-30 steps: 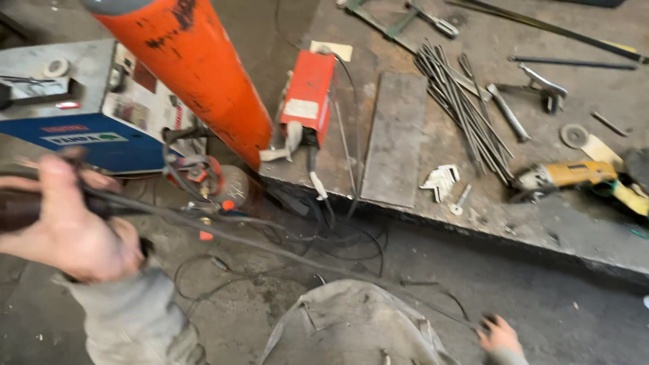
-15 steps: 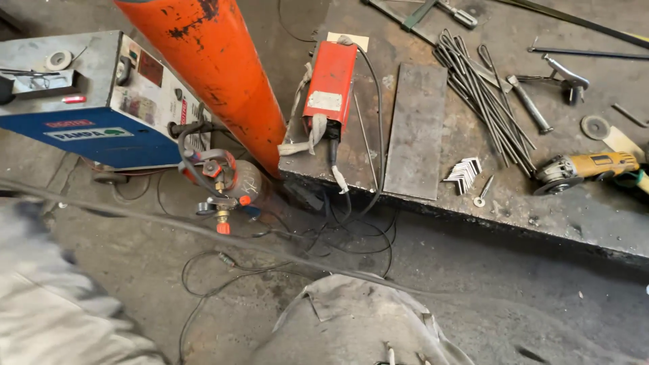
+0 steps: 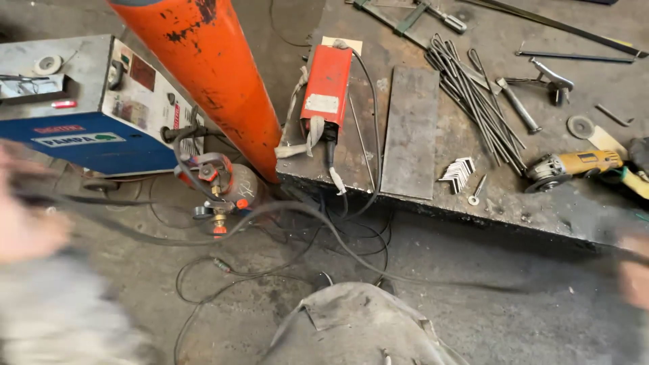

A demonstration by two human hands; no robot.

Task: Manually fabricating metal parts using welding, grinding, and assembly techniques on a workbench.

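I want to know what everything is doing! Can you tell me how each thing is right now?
Left hand: blurred, grip unclear.
Right hand: blurred at frame edge.
Black cable: stretched across floor.
Red rectangular box: lying flat on bench.
Yellow angle grinder: lying on its side.
Grey steel plate: lying flat.

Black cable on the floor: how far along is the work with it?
Done: steel plate, rods and cut angle pieces lie on the workbench. In hand: the blurred left hand is beside the black cable; a grip cannot be seen. The right hand is blurred too. Left: the cable lies loose across the floor.
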